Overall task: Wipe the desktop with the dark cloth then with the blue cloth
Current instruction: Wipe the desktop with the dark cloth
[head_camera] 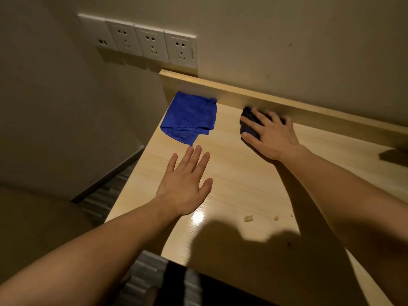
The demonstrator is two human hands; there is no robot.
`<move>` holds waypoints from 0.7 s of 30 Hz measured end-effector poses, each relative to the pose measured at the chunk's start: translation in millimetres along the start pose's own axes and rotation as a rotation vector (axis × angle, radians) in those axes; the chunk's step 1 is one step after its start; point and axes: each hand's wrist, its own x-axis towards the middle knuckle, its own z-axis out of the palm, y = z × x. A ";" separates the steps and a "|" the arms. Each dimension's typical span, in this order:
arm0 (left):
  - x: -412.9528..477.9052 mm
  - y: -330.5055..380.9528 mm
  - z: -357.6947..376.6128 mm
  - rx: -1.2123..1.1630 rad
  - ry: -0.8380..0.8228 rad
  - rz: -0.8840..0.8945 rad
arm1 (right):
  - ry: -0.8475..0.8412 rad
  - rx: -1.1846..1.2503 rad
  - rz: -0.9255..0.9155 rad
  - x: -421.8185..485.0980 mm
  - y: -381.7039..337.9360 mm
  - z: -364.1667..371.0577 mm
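The light wooden desktop (pixel 238 173) fills the middle of the view. A folded blue cloth (pixel 189 115) lies at its far left corner, untouched. My right hand (pixel 269 135) presses down on the dark cloth (pixel 248 123) near the back rail, fingers spread over it; most of that cloth is hidden under the hand. My left hand (pixel 187 184) rests flat on the desk with fingers apart, its fingertips just short of the blue cloth's lower corner, holding nothing.
A raised wooden back rail (pixel 287 104) runs along the wall. A row of white wall sockets (pixel 141 40) sits above the desk's left end. Small crumbs (pixel 248 218) lie near the front. A dark object (pixel 395 156) sits at the right edge. The desk's left edge drops to striped floor (pixel 106 195).
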 end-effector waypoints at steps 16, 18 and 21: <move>-0.3 1.5 -3.8 -0.034 0.010 0.007 | -0.061 0.161 0.074 -85.0 -66.7 22.1; -0.8 1.4 -2.9 -0.037 0.022 0.017 | -0.054 0.169 0.074 -104.0 -79.5 23.5; -1.0 0.8 -2.0 -0.035 0.031 0.025 | -0.055 0.185 0.075 -131.1 -98.1 25.6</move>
